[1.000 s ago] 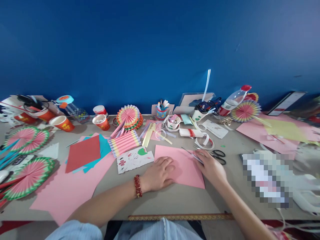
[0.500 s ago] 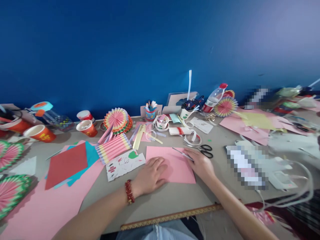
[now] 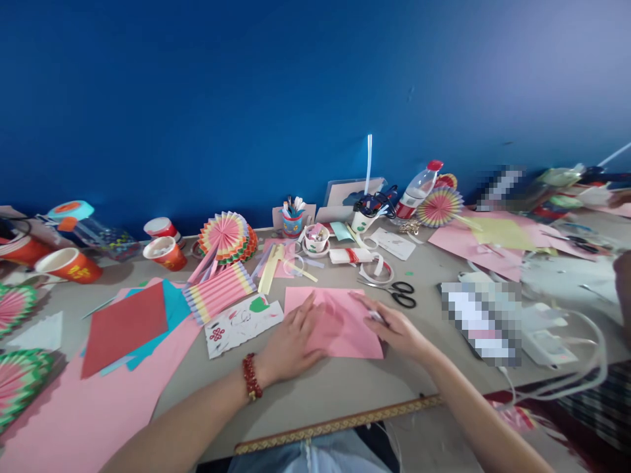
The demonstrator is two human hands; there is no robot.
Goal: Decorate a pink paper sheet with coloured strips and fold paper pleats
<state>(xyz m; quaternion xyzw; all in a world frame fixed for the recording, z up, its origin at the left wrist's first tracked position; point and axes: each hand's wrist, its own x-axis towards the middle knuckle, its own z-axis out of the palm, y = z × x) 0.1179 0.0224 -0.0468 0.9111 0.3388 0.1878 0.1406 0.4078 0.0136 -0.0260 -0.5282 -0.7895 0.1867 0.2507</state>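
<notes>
A pink paper sheet [image 3: 345, 335] lies on the grey table [image 3: 345, 387] in front of me, its middle raised in a soft fold. My left hand [image 3: 290, 338], with a red bead bracelet on its wrist, rests flat on the sheet's left part with the fingers stretched out. My right hand [image 3: 397, 328] lies on the sheet's right edge, fingers curled round a thin pale tool of which only a small bit shows. Black-handled scissors [image 3: 401, 293] lie just beyond my right hand.
A card with a red knot [image 3: 241, 322], pleated striped paper [image 3: 219, 292], red and teal sheets [image 3: 125, 325] and a large pink sheet [image 3: 89, 407] lie to the left. Paper fans, cups and a bottle [image 3: 419, 187] line the blue wall. Another person's hand [image 3: 624, 282] shows at the right edge.
The view has swung right. My left fingers have stretched up the sheet, my right hand has slid inward over it, and the sheet's middle has risen into a fold.
</notes>
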